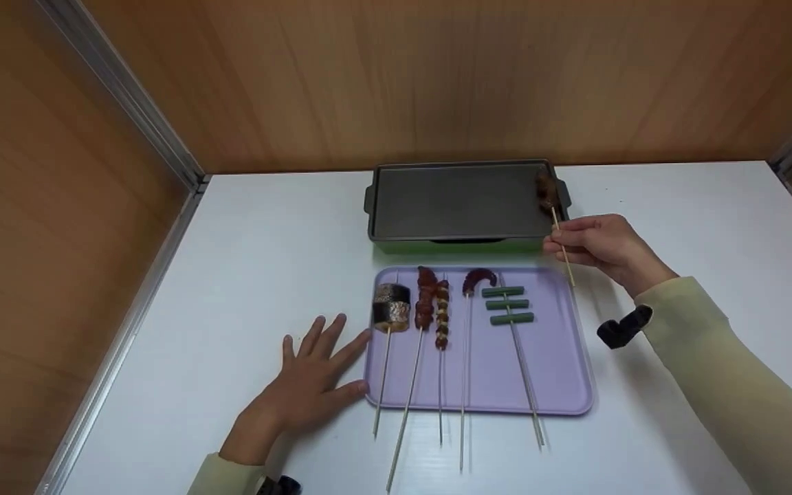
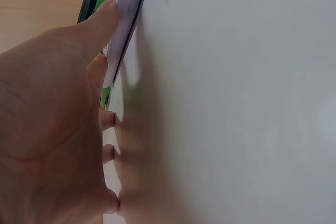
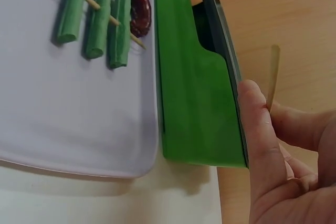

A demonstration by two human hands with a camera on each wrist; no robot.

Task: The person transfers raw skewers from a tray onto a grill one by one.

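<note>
My right hand (image 1: pixel 599 244) pinches the stick of a brown meat skewer (image 1: pixel 546 191) between thumb and fingers. The meat lies over the right end of the dark grill plate (image 1: pixel 458 199), which sits on a green base (image 1: pixel 396 246). In the right wrist view the pinched stick (image 3: pixel 274 72) pokes up past the fingers, close to the grill's edge. My left hand (image 1: pixel 310 388) is spread on the white table, thumb and forefinger touching the left rim of a purple tray (image 1: pixel 561 344). Its thumb (image 2: pixel 107 17) presses at the tray's side in the left wrist view.
On the tray lie several skewers: a black-wrapped roll (image 1: pixel 391 306), red meat (image 1: pixel 425 295), small brown-and-pale pieces (image 1: pixel 442 313), a dark red curled tentacle (image 1: pixel 480 276) and green stalks (image 1: pixel 511 318). Their sticks overhang the tray's front edge. Wooden panels (image 1: pixel 368 82) stand behind and left.
</note>
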